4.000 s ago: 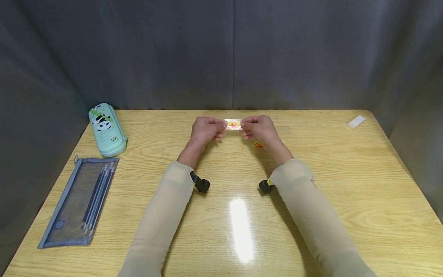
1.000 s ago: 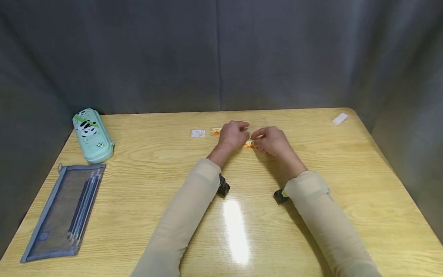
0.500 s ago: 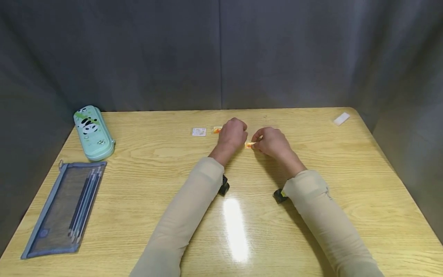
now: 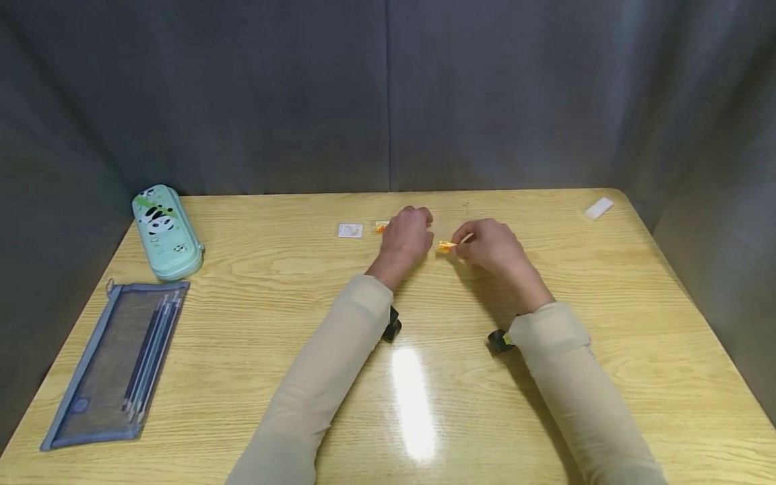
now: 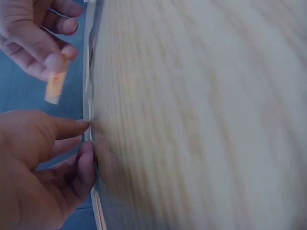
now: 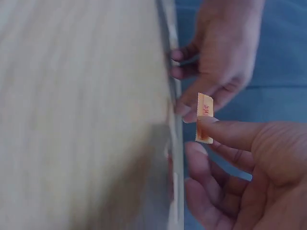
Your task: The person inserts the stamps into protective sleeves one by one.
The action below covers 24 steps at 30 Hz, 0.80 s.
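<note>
My right hand (image 4: pixel 492 246) pinches a small orange-and-yellow printed packet (image 4: pixel 446 246) between thumb and fingers, just above the table. In the right wrist view the packet (image 6: pixel 205 106) shows red print and a serrated edge. To its left, my left hand (image 4: pixel 407 237) rests its bent fingertips at the tabletop; the left wrist view shows a gap between the fingertips (image 5: pixel 86 125) at the surface. A yellow printed piece (image 4: pixel 381 226) lies partly behind the left hand. Further left is a small white card-like piece (image 4: pixel 350 231) with a grey print.
A white eraser-like block (image 4: pixel 599 208) lies at the far right corner. On the left are a mint panda pencil case (image 4: pixel 168 236) and a blue mesh zip pouch (image 4: pixel 91 377) with several pencils inside. Dark curtains (image 4: pixel 388 94) stand behind the table's back edge (image 4: pixel 273 195).
Earlier both hands held a small printed piece between them; they have since parted from it. My right hand now holds the orange packet and has drawn it slightly right, away from the left hand.
</note>
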Tool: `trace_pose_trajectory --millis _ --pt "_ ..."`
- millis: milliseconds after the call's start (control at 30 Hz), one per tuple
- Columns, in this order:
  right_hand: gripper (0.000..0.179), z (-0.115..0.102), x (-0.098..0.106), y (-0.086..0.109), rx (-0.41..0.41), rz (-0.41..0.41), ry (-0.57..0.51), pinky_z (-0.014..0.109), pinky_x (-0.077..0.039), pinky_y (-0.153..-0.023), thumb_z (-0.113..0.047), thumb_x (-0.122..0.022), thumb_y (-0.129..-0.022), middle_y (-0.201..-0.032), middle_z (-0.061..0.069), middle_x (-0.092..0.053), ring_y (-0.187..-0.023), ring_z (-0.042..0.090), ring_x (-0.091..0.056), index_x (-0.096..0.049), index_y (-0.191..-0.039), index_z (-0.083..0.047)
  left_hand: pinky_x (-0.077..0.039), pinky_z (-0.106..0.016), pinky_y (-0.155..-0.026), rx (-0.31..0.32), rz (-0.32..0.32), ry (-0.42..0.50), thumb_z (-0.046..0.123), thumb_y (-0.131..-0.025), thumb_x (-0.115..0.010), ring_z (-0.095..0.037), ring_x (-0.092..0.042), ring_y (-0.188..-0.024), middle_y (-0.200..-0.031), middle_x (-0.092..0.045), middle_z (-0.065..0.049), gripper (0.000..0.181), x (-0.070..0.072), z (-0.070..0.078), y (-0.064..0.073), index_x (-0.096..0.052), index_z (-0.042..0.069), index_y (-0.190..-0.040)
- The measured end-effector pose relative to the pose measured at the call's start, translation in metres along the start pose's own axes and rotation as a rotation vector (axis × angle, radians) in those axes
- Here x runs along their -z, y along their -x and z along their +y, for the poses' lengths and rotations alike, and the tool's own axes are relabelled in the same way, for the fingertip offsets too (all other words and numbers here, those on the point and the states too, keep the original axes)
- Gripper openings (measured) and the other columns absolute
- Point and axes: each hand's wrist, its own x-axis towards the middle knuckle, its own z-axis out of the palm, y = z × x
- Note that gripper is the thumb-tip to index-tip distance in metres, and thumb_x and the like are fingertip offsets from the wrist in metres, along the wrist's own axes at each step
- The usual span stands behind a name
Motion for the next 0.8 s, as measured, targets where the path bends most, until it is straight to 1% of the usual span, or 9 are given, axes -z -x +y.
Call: trace_pose_trajectory --millis 100,200,300,400,433,533,600,700,800 --pt "0.019 0.002 0.004 0.000 -0.027 -0.001 -0.168 0.029 -0.059 -0.070 -0.018 -0.067 -0.098 -0.107 0.016 -0.075 -0.081 0.023 -0.074 -0.068 -0.114 -0.007 -0.061 -0.039 -0.082 0.010 -0.024 -0.034 0.029 -0.102 -0.063 -0.027 -0.068 -0.105 -0.128 -0.059 -0.007 0.037 -0.001 0.001 -0.001 -0.062 0.023 -0.138" --pt "0.023 0.005 0.006 -0.001 -0.028 0.006 -0.317 0.035 -0.063 -0.076 -0.016 -0.066 -0.099 -0.110 0.021 -0.073 -0.082 0.023 -0.074 -0.065 -0.117 -0.002 -0.060 -0.039 -0.080 0.010 -0.058 -0.062 0.029 -0.103 -0.061 -0.026 -0.067 -0.101 -0.130 -0.056 -0.008 0.035 -0.001 0.002 -0.002 -0.063 0.024 -0.137" --pt "0.028 0.007 0.007 -0.002 -0.003 0.015 -0.416 0.035 -0.064 -0.078 -0.016 -0.066 -0.099 -0.109 0.021 -0.072 -0.081 0.020 -0.073 -0.062 -0.121 0.001 -0.060 -0.037 -0.078 0.010 -0.075 -0.049 0.027 -0.101 -0.062 -0.025 -0.066 -0.098 -0.126 -0.055 -0.008 0.027 0.001 0.003 -0.002 -0.068 0.020 -0.127" --pt "0.031 0.008 0.007 -0.003 0.018 0.032 -0.493 0.034 -0.063 -0.079 -0.015 -0.065 -0.099 -0.107 0.017 -0.070 -0.081 0.018 -0.071 -0.061 -0.125 0.001 -0.058 -0.034 -0.077 0.004 -0.079 -0.015 0.022 -0.099 -0.064 -0.022 -0.064 -0.094 -0.116 -0.060 -0.005 0.014 0.003 0.003 -0.002 -0.071 0.017 -0.110" --pt "0.031 0.008 0.007 -0.002 0.019 0.043 -0.516 0.033 -0.063 -0.079 -0.014 -0.065 -0.099 -0.104 0.014 -0.070 -0.081 0.017 -0.071 -0.061 -0.127 0.000 -0.058 -0.033 -0.074 0.000 -0.080 0.004 0.020 -0.099 -0.064 -0.021 -0.064 -0.092 -0.112 -0.062 -0.004 0.010 0.004 0.003 -0.002 -0.071 0.016 -0.105" --pt "0.038 0.007 0.008 -0.003 0.030 0.072 -0.593 0.032 -0.063 -0.079 -0.012 -0.065 -0.099 -0.097 0.006 -0.068 -0.081 0.016 -0.071 -0.058 -0.135 0.000 -0.053 -0.032 -0.066 0.009 -0.096 0.095 0.018 -0.097 -0.064 -0.018 -0.062 -0.084 -0.101 -0.067 0.000 0.005 0.011 0.002 0.000 -0.069 0.018 -0.096" --pt "0.045 0.006 0.009 -0.004 0.039 0.083 -0.632 0.030 -0.063 -0.079 -0.011 -0.066 -0.099 -0.093 0.002 -0.067 -0.081 0.015 -0.071 -0.055 -0.141 -0.002 -0.049 -0.031 -0.062 0.033 -0.110 0.174 0.020 -0.096 -0.067 -0.018 -0.061 -0.079 -0.098 -0.069 0.001 0.004 0.018 -0.001 0.003 -0.068 0.020 -0.100" --pt "0.054 0.008 0.009 -0.005 0.042 0.088 -0.678 0.028 -0.063 -0.080 -0.012 -0.067 -0.098 -0.090 -0.001 -0.069 -0.081 0.014 -0.073 -0.049 -0.148 -0.002 -0.047 -0.031 -0.061 0.072 -0.140 0.320 0.024 -0.095 -0.071 -0.019 -0.063 -0.078 -0.102 -0.071 0.000 0.019 0.029 -0.005 0.007 -0.067 0.023 -0.113" --pt "0.052 0.009 0.009 -0.004 0.031 0.105 -0.703 0.027 -0.062 -0.081 -0.013 -0.067 -0.098 -0.091 -0.003 -0.068 -0.083 0.014 -0.073 -0.051 -0.146 -0.001 -0.052 -0.033 -0.067 0.076 -0.157 0.482 0.023 -0.095 -0.072 -0.025 -0.070 -0.085 -0.110 -0.074 -0.006 0.037 0.038 -0.013 0.011 -0.061 0.021 -0.131"
